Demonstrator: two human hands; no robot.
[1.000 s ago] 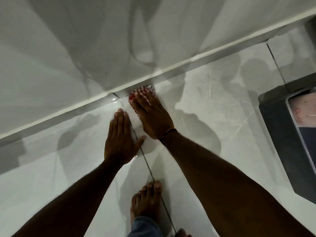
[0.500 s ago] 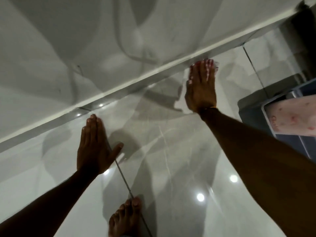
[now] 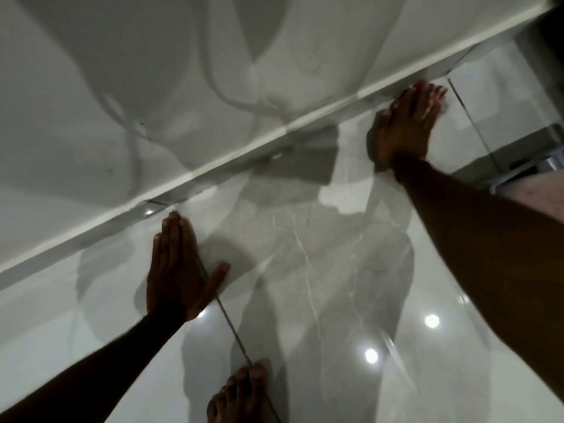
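Head view: the right hand, upper right, presses flat fingers on a small, blurry cloth. The left hand, lower middle, lies flat on the floor, well apart.

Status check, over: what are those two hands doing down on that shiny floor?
Left grip, bare hand, open, flat on glossy grey floor tile. Right grip flat, pressing pale blurred object by white wall skirting. Bare foot behind; nothing blocking.

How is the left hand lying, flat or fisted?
Flat: the left hand rests palm-down on the floor, fingers straight, thumb spread aside.
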